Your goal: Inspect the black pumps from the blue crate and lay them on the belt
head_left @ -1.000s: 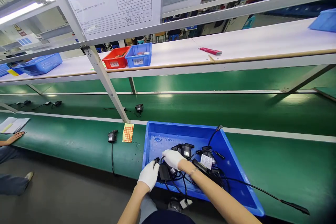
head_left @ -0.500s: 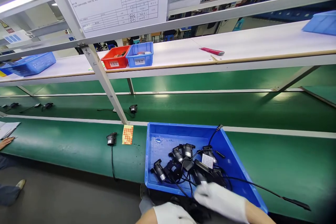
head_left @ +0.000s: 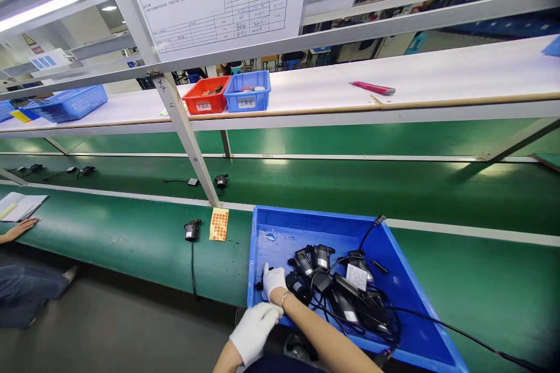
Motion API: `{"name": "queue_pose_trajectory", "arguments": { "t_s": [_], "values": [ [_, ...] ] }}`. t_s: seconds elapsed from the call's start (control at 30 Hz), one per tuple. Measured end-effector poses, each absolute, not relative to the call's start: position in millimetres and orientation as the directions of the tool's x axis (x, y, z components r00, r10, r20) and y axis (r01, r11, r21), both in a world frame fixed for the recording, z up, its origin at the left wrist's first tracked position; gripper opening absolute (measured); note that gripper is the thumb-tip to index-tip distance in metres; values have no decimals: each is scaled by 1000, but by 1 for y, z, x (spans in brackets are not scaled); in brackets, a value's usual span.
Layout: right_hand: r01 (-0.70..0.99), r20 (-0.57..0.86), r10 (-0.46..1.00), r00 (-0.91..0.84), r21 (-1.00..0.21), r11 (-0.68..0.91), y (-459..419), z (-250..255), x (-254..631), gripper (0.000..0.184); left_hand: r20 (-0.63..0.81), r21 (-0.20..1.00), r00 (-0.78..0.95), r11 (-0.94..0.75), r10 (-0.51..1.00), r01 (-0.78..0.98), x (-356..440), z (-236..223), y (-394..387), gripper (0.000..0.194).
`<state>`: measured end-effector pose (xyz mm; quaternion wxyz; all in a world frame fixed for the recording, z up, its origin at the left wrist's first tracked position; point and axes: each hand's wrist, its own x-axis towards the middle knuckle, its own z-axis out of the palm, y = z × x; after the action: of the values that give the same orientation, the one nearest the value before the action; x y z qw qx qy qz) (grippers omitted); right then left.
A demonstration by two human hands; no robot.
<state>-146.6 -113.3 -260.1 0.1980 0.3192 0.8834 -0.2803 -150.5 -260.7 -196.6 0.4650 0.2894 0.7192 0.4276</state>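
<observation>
A blue plastic bin [head_left: 406, 271] holds several black cylindrical devices [head_left: 322, 256] with tangled black cables, and a white label shows on one. My right hand [head_left: 273, 281], white-gloved, reaches into the bin's left side with its fingers curled over another black device, which it mostly hides. At the bin's front left rim is my left hand [head_left: 256, 331], also gloved, with its fingers pressed together; whatever may be in them is hidden. A separate black device [head_left: 192, 229] lies left of the bin, its cable hanging toward the green bench's [head_left: 131, 227] front edge.
A sheet of orange round stickers [head_left: 219, 224] lies left of the bin. On the shelf [head_left: 315, 84] above are a red tray [head_left: 206, 95], a blue tray [head_left: 247, 91] and a red utility knife [head_left: 373, 88]. Another person's hand [head_left: 21, 228] rests at far left near papers [head_left: 21, 207].
My right hand has moved left across the bin onto the leftmost device. My left hand has come left and up to the bin's front rim. The view has shifted slightly.
</observation>
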Motion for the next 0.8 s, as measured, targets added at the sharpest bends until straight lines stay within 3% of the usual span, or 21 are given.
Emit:
{"name": "queue_pose_trajectory", "arguments": {
  "t_s": [0.23,0.33,0.43,0.53,0.63,0.8],
  "values": [
    [613,-399,498,-770,-680,403,-47,-237,-114,39,-368,928,-655,298,660,-222,-194,-204,-222,77],
    [506,-294,532,-794,-804,313,-30,-212,-96,52,-384,916,-549,231,743,-328,-201,-203,-184,94],
    [415,-203,573,-794,-869,268,-23,-188,-79,77,-328,896,-372,161,869,-414,-194,-195,-150,101],
    [349,-153,587,-795,-907,235,-15,-172,-57,89,-230,880,-321,55,919,-473,-181,-185,-133,97],
    [332,-165,590,-790,-925,185,-8,-171,-28,75,-200,836,-356,-31,913,-548,-166,-176,-131,82],
    [597,-393,622,-678,-788,152,-16,-200,9,55,-262,704,-472,-168,842,-690,-157,-156,-143,63]
  ]
}}
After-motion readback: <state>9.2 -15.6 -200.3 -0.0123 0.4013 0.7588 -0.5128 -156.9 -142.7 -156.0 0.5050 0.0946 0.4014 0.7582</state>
